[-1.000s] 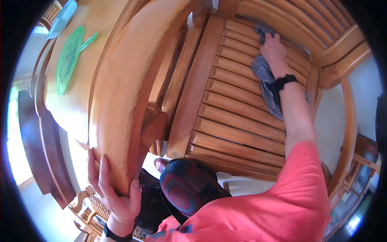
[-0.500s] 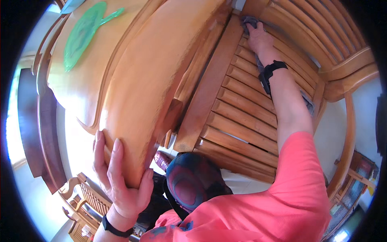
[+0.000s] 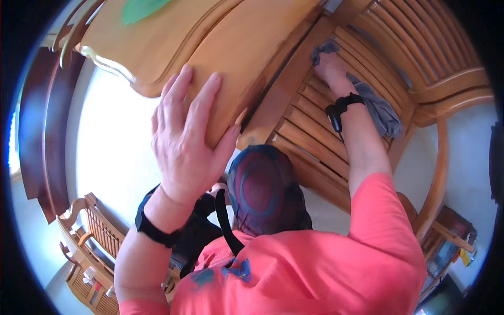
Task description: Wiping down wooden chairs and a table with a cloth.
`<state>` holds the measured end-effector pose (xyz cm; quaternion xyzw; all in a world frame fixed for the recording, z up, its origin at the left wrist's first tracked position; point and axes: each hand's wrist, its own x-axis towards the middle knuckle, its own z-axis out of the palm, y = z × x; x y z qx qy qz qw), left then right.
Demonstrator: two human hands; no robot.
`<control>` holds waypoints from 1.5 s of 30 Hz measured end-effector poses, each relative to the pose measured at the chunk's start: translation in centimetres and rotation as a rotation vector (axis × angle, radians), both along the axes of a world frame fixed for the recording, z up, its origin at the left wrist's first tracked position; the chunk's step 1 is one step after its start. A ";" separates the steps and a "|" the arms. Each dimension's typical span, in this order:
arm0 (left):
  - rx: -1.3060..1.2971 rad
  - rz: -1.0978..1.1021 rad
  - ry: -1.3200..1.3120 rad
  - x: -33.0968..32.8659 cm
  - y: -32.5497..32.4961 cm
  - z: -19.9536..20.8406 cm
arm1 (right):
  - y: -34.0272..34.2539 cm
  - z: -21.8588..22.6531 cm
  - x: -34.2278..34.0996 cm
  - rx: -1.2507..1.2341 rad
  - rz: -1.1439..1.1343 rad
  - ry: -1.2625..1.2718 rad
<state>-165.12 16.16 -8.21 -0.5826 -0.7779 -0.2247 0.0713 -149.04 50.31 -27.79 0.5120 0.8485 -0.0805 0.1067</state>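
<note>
My right hand (image 3: pixel 332 69) is closed on a grey cloth (image 3: pixel 382 110), pressing it against the slatted seat of a wooden bench (image 3: pixel 310 113) near the seat's far left side. Part of the cloth is bunched under the fingers, and the rest trails to the right across the slats behind my wrist. My left hand (image 3: pixel 189 131) lies with fingers spread on the near end of a polished wooden table (image 3: pixel 252 58), its thumb along the edge. Black bands circle both wrists.
On the tabletop lies a green leaf-shaped item (image 3: pixel 142 8), partly cut off. The bench's slatted backrest (image 3: pixel 420 47) and curved armrest (image 3: pixel 457 102) rise at the right. A patterned dark round shape (image 3: pixel 268 189) sits low in the middle. More wooden chairs (image 3: pixel 105 226) stand at lower left.
My right hand has drawn the cloth slightly nearer along the seat, and more of the cloth shows. The view has shifted over the table; my left hand stays on its end, fingers laid flatter.
</note>
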 end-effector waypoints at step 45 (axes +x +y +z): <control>0.003 0.083 0.078 0.7 -0.5 0.2 | -8.3 13.3 12.5 -0.098 -0.235 1.002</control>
